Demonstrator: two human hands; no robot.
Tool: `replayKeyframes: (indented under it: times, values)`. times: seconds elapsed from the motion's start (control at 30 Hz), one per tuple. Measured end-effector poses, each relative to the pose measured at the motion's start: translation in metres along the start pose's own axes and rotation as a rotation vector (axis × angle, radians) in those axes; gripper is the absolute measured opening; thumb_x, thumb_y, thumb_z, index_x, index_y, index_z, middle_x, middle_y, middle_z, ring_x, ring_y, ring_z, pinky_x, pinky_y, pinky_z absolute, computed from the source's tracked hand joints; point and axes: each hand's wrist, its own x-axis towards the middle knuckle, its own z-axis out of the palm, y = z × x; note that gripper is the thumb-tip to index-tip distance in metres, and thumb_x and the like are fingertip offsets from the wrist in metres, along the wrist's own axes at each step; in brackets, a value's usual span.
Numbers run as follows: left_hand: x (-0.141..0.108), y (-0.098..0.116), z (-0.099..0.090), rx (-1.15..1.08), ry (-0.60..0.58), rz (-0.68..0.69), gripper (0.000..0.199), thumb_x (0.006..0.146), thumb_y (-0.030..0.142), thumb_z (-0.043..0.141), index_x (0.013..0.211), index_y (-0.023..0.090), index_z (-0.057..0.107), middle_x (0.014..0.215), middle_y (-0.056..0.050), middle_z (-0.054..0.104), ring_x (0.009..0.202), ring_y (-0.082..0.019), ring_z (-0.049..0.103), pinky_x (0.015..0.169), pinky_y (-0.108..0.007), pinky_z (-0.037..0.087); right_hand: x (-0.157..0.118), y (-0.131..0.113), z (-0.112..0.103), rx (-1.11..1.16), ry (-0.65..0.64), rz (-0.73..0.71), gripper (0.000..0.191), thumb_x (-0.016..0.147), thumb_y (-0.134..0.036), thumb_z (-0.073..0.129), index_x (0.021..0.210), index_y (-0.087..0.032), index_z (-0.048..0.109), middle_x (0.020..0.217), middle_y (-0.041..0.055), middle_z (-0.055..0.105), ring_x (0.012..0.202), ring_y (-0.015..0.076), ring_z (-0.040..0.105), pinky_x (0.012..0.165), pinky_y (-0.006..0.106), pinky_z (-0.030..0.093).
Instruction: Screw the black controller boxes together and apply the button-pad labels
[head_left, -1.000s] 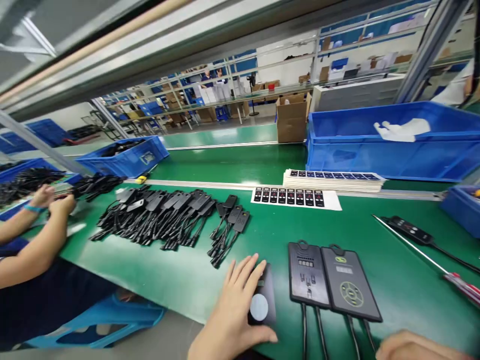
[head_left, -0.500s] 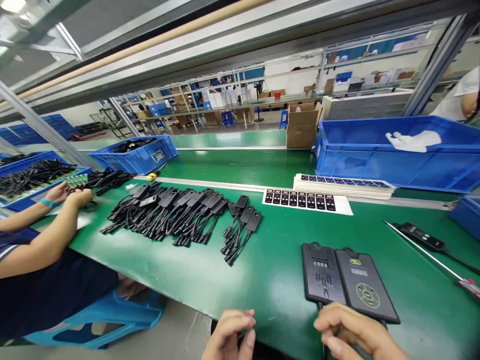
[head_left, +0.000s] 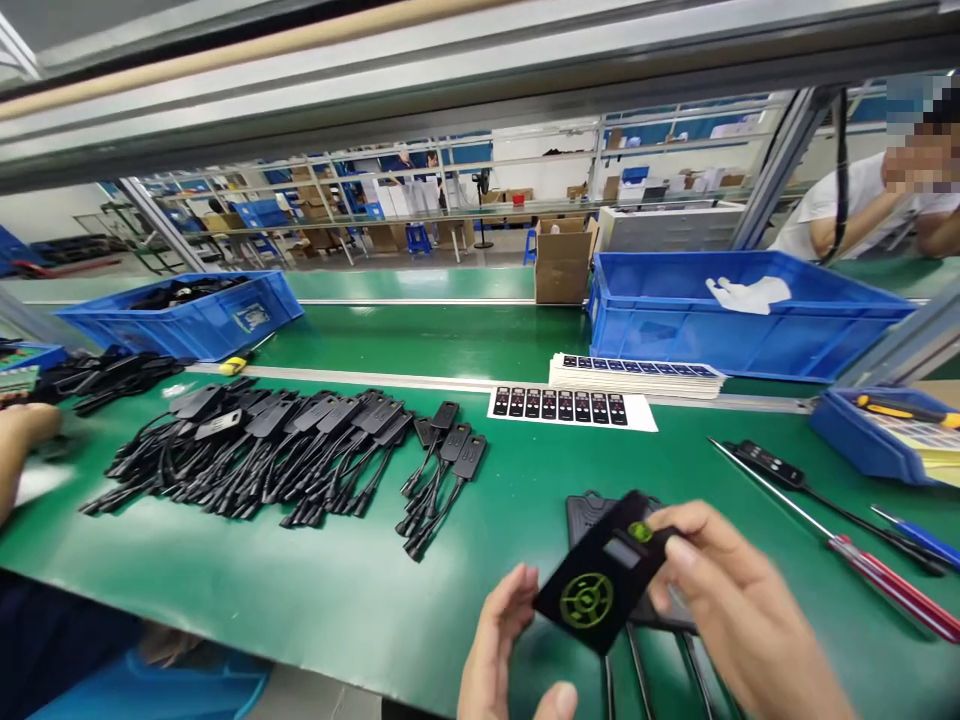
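Observation:
My right hand (head_left: 724, 580) pinches the upper right corner of a thin black face-panel label (head_left: 619, 570), blurred and tilted. It carries a yellow-green ring of buttons, a small pale window and a yellow-green logo. My left hand (head_left: 502, 650) is open, thumb and fingers apart, its fingertips at the label's left corner; whether they touch it I cannot tell. Behind the label lie black controller boxes (head_left: 583, 512) with hanging tabs, mostly covered by label and hand. Black cables (head_left: 637, 670) run from them toward the table's front edge.
Left of centre lies a pile of black cabled controllers (head_left: 277, 450), with a smaller group (head_left: 457, 450) beside it. Label sheets (head_left: 562, 405), blue bins (head_left: 720, 330) and a red-handled screwdriver (head_left: 892, 585) are on the green table (head_left: 360, 600). A co-worker's arm (head_left: 22, 450) shows at left.
My right hand now holds the black label, raised over the controller boxes. My left hand has moved right, toward it. The view has turned to the right.

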Motion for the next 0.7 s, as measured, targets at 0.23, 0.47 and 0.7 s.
replayKeyframes:
  times: [0.23,0.47,0.7]
  values:
    - [0.013,-0.019,0.004,0.641,-0.192,0.427,0.046,0.095,0.052,0.042,0.124,0.019,0.057,0.115,-0.010,0.066,0.109,-0.022,0.062,0.089,-0.034,0.055,0.057,-0.011,-0.047,-0.176,-0.098,0.165,0.031,0.083,-0.049,0.066,0.088,-0.021,0.054,0.059,-0.0056,0.049,0.050,0.0087,0.044,0.046,0.020,0.036]
    - [0.008,-0.027,0.014,0.798,-0.120,0.543,0.045,0.099,0.048,0.032,0.117,0.020,0.064,0.109,-0.007,0.070,0.105,-0.022,0.063,0.088,-0.035,0.052,0.065,0.013,-0.047,-0.301,-0.203,0.310,0.043,0.079,-0.058,0.065,0.087,-0.018,0.052,0.058,-0.0060,0.050,0.045,0.0047,0.040,0.045,0.019,0.028]
    - [0.005,-0.034,0.031,0.646,0.176,0.601,0.036,0.098,0.035,0.041,0.084,0.021,0.071,0.092,-0.003,0.073,0.092,-0.018,0.066,0.087,-0.031,0.050,0.063,0.017,-0.045,-0.361,-0.213,0.286,0.043,0.081,-0.059,0.061,0.086,-0.017,0.052,0.057,-0.0060,0.049,0.045,0.0048,0.037,0.045,0.019,0.026]
